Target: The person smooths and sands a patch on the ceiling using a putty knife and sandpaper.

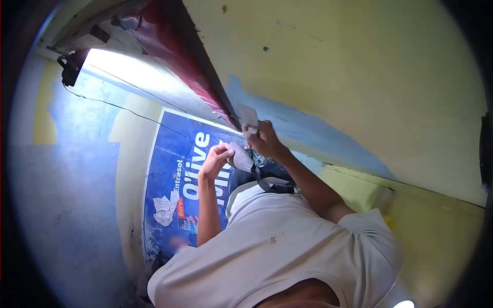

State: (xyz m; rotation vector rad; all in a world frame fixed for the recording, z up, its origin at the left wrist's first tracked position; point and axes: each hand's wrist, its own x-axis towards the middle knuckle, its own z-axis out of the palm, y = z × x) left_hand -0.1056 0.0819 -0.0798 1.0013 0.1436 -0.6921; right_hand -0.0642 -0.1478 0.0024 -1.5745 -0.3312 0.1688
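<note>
My left hand [215,160] is closed on the edge of a greyish, round-ended flat piece [241,157], pinched between thumb and fingers. Just above and to the right, my right hand [264,139] grips a flat, pale scraper-like blade [248,116], its broad end pointing up at the wall. The blade overlaps the patch of blue paint [277,115] in this view. Both hands are close together in front of my body, below the dark edge of a red-covered ledge [205,87].
A blue printed banner [169,149] with torn paper on it lies beyond my left arm. Yellow wall [359,77] spreads to the upper right. A black lamp-like fixture [73,66] with a thin cable [123,107] is at upper left, beside a bright glare.
</note>
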